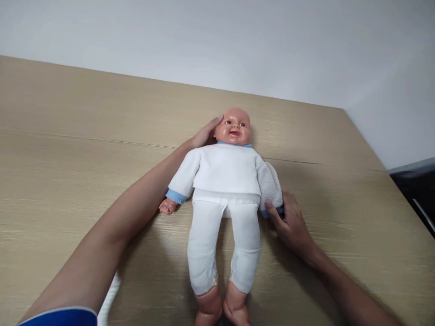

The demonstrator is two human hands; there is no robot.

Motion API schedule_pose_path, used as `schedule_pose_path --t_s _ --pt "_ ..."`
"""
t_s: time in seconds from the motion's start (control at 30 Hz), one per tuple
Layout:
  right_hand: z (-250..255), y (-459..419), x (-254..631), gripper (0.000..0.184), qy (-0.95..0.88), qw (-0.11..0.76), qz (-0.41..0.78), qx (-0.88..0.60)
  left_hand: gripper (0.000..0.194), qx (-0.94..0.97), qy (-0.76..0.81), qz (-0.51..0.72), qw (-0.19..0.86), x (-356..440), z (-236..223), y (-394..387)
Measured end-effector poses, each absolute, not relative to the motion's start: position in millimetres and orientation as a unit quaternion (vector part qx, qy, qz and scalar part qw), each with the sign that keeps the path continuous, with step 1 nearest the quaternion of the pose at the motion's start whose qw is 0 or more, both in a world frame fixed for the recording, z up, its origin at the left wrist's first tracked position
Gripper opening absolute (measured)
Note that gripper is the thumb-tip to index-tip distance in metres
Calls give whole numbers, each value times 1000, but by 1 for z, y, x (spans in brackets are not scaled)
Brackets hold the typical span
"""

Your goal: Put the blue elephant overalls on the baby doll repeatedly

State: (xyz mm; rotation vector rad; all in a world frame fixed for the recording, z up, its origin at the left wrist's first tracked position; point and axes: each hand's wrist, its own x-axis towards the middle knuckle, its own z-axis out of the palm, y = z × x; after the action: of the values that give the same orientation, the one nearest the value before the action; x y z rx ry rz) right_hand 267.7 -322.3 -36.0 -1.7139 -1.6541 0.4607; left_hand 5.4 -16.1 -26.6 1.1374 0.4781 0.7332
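A baby doll (227, 170) lies on its back on the wooden table, its bald head towards the wall and its feet towards me. It wears a white fleece top with blue cuffs and collar, and white trousers. Beside the doll's head rests my left hand (205, 133), thumb along the cheek and the other fingers hidden behind the head and shoulder. My right hand (290, 219) grips the doll's sleeve (272, 190) near the blue cuff, thumb on top. The doll's hand on that side does not show; its other hand (168, 207) pokes out of the cuff.
The pale wooden table (84, 181) has a thin seam across it. A white wall (217, 45) stands behind its far edge. Past the right edge is a dark object (418, 190) that I cannot make out. Something white (110, 301) shows beside my left arm.
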Motion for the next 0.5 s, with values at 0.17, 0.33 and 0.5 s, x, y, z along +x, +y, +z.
schedule_pose_path --t_s 0.17,0.33,0.5 --pt "-38 -322 269 57 -639 352 173 -661 77 548 232 340 728 6 -25 -21" --pt "-39 -320 270 60 -644 356 173 -655 78 560 236 342 717 7 -22 -21" --pt "-41 -316 270 61 -651 365 155 -647 82 572 249 341 703 10 -22 -21"
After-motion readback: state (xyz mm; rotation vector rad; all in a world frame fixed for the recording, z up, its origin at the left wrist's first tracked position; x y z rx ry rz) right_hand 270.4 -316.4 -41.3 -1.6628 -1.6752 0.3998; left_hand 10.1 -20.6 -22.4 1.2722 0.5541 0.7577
